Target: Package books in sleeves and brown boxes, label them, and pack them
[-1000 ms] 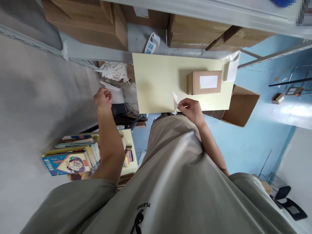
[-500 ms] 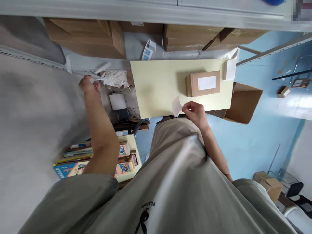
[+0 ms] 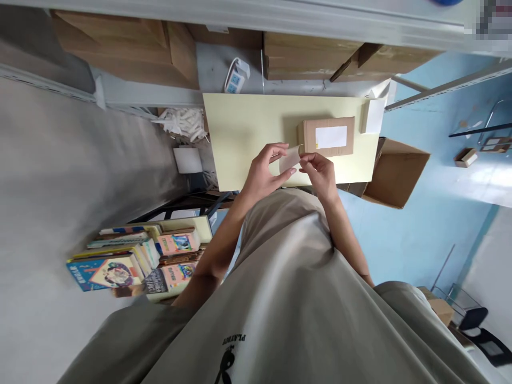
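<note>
A small white paper slip, perhaps a label (image 3: 290,159), curls between my two hands above the near edge of a pale yellow tabletop (image 3: 240,128). My right hand (image 3: 321,173) pinches its right side with thumb and fingertips. On the slip's left is my left hand (image 3: 264,173), thumb and fingers apart around it; whether they touch the paper is hard to tell. Just beyond my hands, a closed cardboard box (image 3: 304,140) lies on the tabletop, bearing a white label (image 3: 331,137) on its upper face.
A white block-like item (image 3: 373,116) stands at the tabletop's right end. Below it on the right sits an open carton (image 3: 396,173). Behind are a power strip (image 3: 235,80) and large cartons (image 3: 308,56). Books (image 3: 108,272) stack at lower left, white scraps (image 3: 186,124) left.
My left hand has swung in from the far left to the paper slip. My right hand still pinches the slip, now lifted slightly and turned. The view has shifted a little.
</note>
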A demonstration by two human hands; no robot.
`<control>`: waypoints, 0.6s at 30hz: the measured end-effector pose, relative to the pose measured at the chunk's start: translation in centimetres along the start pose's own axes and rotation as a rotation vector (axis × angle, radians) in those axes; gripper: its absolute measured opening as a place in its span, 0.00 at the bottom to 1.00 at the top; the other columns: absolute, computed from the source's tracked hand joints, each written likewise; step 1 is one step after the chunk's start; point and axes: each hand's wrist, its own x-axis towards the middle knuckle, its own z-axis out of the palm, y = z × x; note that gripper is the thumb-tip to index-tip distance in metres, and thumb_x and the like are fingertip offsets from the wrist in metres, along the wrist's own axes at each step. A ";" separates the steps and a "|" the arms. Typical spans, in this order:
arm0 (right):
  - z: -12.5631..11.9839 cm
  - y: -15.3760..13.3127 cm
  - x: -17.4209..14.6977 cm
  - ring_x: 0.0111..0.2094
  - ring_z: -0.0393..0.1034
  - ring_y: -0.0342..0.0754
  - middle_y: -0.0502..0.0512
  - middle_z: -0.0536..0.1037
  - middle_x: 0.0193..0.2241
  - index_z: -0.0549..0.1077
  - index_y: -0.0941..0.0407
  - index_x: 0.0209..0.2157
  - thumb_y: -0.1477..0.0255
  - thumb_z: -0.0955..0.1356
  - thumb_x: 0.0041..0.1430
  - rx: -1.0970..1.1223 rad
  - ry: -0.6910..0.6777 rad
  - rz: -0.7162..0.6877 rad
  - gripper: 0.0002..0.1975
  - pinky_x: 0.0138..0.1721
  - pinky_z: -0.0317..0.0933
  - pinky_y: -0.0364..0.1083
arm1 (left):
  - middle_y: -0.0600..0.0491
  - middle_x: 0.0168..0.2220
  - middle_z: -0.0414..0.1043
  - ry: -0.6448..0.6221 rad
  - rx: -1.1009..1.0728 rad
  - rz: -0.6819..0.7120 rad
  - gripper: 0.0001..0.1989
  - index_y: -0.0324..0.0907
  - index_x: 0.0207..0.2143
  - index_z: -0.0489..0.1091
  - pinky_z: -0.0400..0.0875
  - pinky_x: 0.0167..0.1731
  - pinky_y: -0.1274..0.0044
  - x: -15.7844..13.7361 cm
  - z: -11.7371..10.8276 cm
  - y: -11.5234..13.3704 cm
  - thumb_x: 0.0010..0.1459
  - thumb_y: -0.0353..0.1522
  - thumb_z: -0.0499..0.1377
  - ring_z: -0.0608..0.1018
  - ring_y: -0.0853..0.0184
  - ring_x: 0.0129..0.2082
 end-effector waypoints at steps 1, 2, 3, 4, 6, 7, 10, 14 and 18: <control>-0.6 0.1 0.4 0.52 0.86 0.57 0.58 0.90 0.50 0.84 0.50 0.38 0.45 0.80 0.66 0.020 -0.020 0.002 0.23 0.54 0.85 0.57 | 0.43 0.68 0.82 0.007 0.016 0.006 0.26 0.49 0.56 0.75 0.81 0.74 0.54 0.1 0.6 0.4 0.68 0.51 0.79 0.84 0.50 0.71; -1.2 0.1 0.8 0.51 0.85 0.56 0.58 0.90 0.50 0.84 0.50 0.38 0.44 0.80 0.66 0.038 -0.038 0.005 0.23 0.53 0.85 0.57 | 0.43 0.67 0.83 0.011 0.025 0.005 0.25 0.49 0.55 0.75 0.82 0.73 0.54 0.3 1.1 0.6 0.67 0.48 0.80 0.86 0.51 0.69; -1.9 0.2 1.3 0.51 0.85 0.56 0.57 0.89 0.51 0.83 0.50 0.38 0.44 0.80 0.66 0.054 -0.057 0.008 0.24 0.53 0.85 0.56 | 0.43 0.66 0.84 0.014 0.027 -0.002 0.24 0.49 0.53 0.75 0.83 0.73 0.54 0.6 1.6 0.7 0.66 0.47 0.80 0.87 0.51 0.68; -2.5 0.2 1.7 0.52 0.85 0.56 0.57 0.89 0.51 0.83 0.50 0.38 0.43 0.80 0.66 0.068 -0.077 0.009 0.24 0.53 0.85 0.56 | 0.44 0.65 0.84 0.019 0.023 -0.012 0.23 0.48 0.52 0.75 0.84 0.71 0.55 0.9 2.3 0.7 0.66 0.46 0.80 0.88 0.51 0.66; -3.8 0.4 2.5 0.53 0.85 0.56 0.57 0.89 0.52 0.83 0.50 0.39 0.40 0.80 0.66 0.092 -0.123 0.004 0.26 0.54 0.85 0.56 | 0.45 0.62 0.86 0.040 0.013 -0.040 0.22 0.48 0.51 0.74 0.85 0.69 0.57 1.4 3.9 0.6 0.68 0.46 0.79 0.89 0.53 0.64; -4.4 0.5 2.8 0.53 0.85 0.56 0.58 0.89 0.52 0.83 0.50 0.40 0.39 0.80 0.67 0.102 -0.149 -0.001 0.27 0.54 0.84 0.56 | 0.45 0.61 0.86 0.060 0.008 -0.054 0.22 0.48 0.50 0.74 0.86 0.68 0.58 1.7 4.8 0.6 0.68 0.47 0.79 0.89 0.53 0.63; -6.6 0.8 3.7 0.55 0.85 0.57 0.58 0.89 0.53 0.83 0.49 0.43 0.36 0.78 0.68 0.118 -0.226 -0.018 0.29 0.54 0.83 0.55 | 0.47 0.56 0.87 0.154 -0.031 -0.108 0.24 0.49 0.48 0.73 0.87 0.64 0.62 2.6 7.5 0.2 0.69 0.54 0.77 0.90 0.56 0.58; -10.8 2.2 5.2 0.52 0.85 0.55 0.57 0.89 0.51 0.84 0.49 0.44 0.40 0.79 0.69 0.078 -0.166 -0.053 0.26 0.49 0.82 0.53 | 0.52 0.43 0.85 0.324 -0.141 -0.283 0.30 0.49 0.43 0.71 0.86 0.52 0.69 3.7 10.3 -0.8 0.66 0.61 0.76 0.90 0.60 0.49; -15.5 5.2 7.2 0.46 0.84 0.53 0.56 0.89 0.44 0.83 0.49 0.42 0.46 0.78 0.71 -0.016 -0.011 -0.054 0.20 0.46 0.81 0.53 | 0.53 0.41 0.82 0.427 -0.295 -0.423 0.29 0.49 0.43 0.69 0.86 0.50 0.69 4.4 12.3 -1.0 0.68 0.60 0.74 0.90 0.56 0.54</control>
